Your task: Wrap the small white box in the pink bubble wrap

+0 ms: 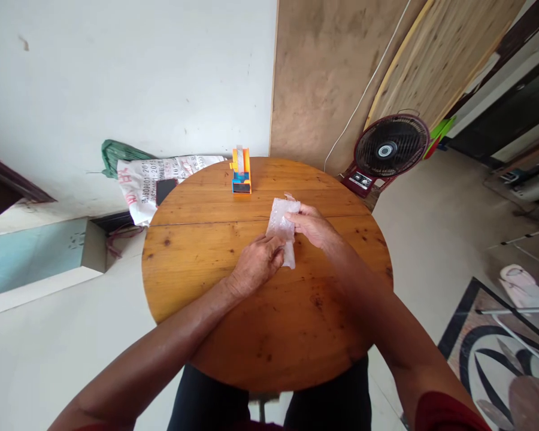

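Note:
A small piece of bubble wrap (280,216), whitish and translucent, is held just above the round wooden table. My left hand (259,262) is closed on its lower left part, fingers curled over it. On its right edge, my right hand (312,224) pinches the wrap with the thumb on top. A loose end hangs below my left fingers, and a thin scrap sticks up at the top. Whether anything lies inside the wrap, I cannot tell. Beyond the hands, an orange and blue tape dispenser (241,173) with a tape roll stands near the far edge.
The round wooden table (197,257) stands close to the wall. At its right rear is a dark red electric fan (388,149). Printed white sacks (137,185) lie behind the left edge. A light blue box-like piece (31,254) is on the floor at left.

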`<move>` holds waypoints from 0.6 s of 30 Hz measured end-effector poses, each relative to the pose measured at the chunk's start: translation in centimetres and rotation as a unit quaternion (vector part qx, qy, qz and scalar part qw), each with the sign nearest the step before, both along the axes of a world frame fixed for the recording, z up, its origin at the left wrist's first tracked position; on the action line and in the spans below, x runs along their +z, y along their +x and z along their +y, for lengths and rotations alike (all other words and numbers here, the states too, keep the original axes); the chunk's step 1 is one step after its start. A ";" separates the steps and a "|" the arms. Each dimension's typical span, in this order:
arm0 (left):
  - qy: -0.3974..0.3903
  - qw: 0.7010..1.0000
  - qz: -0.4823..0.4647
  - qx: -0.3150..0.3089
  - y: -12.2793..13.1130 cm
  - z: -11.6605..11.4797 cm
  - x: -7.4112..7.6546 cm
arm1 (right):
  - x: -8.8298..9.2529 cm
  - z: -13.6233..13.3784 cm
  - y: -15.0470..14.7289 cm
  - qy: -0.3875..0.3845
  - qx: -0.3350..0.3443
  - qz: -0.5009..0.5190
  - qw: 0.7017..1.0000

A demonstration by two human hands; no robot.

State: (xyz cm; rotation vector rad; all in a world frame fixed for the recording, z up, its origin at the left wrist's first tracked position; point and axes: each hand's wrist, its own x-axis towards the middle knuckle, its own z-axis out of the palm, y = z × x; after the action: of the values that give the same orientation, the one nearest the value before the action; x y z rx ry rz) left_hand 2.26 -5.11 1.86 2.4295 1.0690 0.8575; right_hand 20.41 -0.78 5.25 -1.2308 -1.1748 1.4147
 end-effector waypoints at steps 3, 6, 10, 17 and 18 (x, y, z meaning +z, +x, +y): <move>-0.006 1.000 -0.001 0.001 0.1 -0.1 0.1 | 0.3 -1.0 -0.5 0.018 -0.005 0.031 0.999; 0.004 1.000 -0.009 0.008 0.2 -0.3 0.2 | 0.4 -1.7 -1.2 0.027 -0.017 0.064 0.997; 0.010 0.998 0.024 0.062 0.2 -0.7 0.4 | 0.2 -2.3 -1.8 0.058 -0.045 0.104 0.992; -0.005 0.991 -0.048 0.123 0.8 -1.4 -0.4 | -0.6 -4.0 -2.4 0.105 -0.060 0.090 0.989; -0.017 0.989 -0.056 0.139 0.9 -1.6 -0.5 | -0.6 -4.3 -2.5 0.113 -0.065 0.083 0.988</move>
State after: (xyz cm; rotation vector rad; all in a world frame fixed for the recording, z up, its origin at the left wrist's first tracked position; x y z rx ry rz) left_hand 3.18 -6.66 1.34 2.2066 1.3879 1.0387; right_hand 17.87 -5.09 4.61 -0.9927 -1.0871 1.2267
